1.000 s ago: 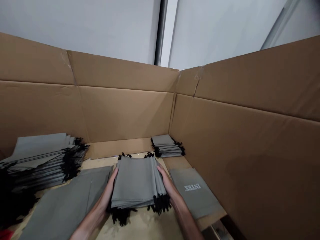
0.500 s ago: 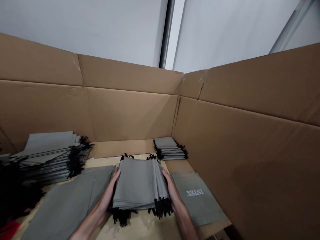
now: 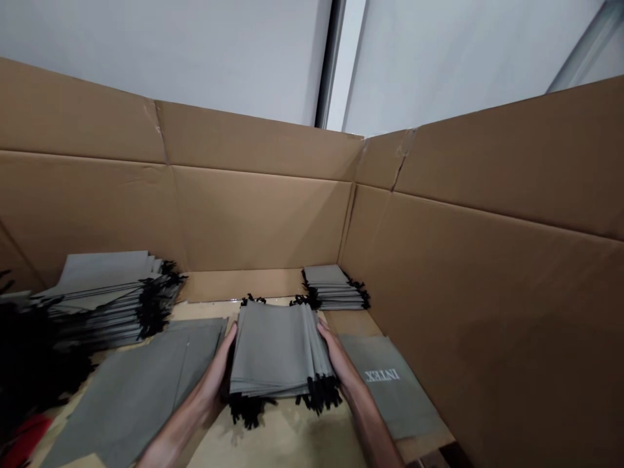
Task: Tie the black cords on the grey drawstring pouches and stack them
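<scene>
Between my two hands is a stack of grey fabric drawstring bags, with black cord ends sticking out at its near and far edges. My left hand presses along the left side of the stack, its fingers partly hidden behind it. On the opposite side my right hand grips the stack's right edge, thumb along the top corner. The stack sits over a tan board surface; whether it rests fully on it I cannot tell.
Tall cardboard walls enclose the back and right. A large bag pile with black cords lies left, a smaller bag pile in the far corner. Flat grey sheets lie left; a grey INTEX bag lies right.
My view has shifted slightly, so the surroundings sit a little differently in the picture. Both hands keep their hold on the stack, which appears slightly further right and higher.
</scene>
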### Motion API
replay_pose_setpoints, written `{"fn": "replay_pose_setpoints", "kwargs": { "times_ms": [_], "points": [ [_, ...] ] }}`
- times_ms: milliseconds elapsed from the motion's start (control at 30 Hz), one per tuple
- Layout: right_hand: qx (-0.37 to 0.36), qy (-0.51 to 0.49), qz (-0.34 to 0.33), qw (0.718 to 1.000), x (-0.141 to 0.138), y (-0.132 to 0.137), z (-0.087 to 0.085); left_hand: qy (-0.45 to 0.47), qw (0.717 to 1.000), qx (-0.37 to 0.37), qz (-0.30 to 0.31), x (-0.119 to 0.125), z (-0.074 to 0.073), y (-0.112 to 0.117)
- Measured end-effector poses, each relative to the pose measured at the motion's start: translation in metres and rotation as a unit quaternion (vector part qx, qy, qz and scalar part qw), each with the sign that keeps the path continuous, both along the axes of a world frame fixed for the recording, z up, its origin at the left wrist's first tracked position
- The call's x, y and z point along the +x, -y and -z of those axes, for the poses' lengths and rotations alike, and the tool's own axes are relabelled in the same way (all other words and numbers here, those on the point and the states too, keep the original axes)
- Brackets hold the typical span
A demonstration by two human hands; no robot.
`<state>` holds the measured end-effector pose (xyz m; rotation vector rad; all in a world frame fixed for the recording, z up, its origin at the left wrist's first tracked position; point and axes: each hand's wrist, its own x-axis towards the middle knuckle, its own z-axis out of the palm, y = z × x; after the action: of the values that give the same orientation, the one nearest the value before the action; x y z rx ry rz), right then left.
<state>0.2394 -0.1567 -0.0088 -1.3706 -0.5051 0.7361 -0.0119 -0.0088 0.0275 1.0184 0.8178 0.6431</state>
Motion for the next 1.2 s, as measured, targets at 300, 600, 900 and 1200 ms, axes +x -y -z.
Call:
{"fn": "replay_pose_setpoints", "kwargs": {
  "times_ms": [300, 600, 900, 1200],
  "points": [
    [0.009, 0.053, 0.024, 0.998, -0.002, 0.046, -0.015, -0.046, 0.989, 0.114, -0.082, -0.057, -0.008, -0.015],
    [-0.004, -0.002, 0.052, 0.999, -0.006, 0.015, 0.019, -0.064, 0.981, 0.137, -0.124, -0.031, 0.002, -0.025],
    [-0.001, 0.020, 0.081, 0.997, -0.013, 0.028, 0.014, -0.097, 0.959, 0.229, -0.133, -0.009, -0.034, -0.043],
    [-0.031, 0.206, 0.086, 0.974, 0.032, 0.032, -0.025, -0.051, 0.866, 0.471, 0.160, 0.174, -0.159, -0.086]
  ]
}}
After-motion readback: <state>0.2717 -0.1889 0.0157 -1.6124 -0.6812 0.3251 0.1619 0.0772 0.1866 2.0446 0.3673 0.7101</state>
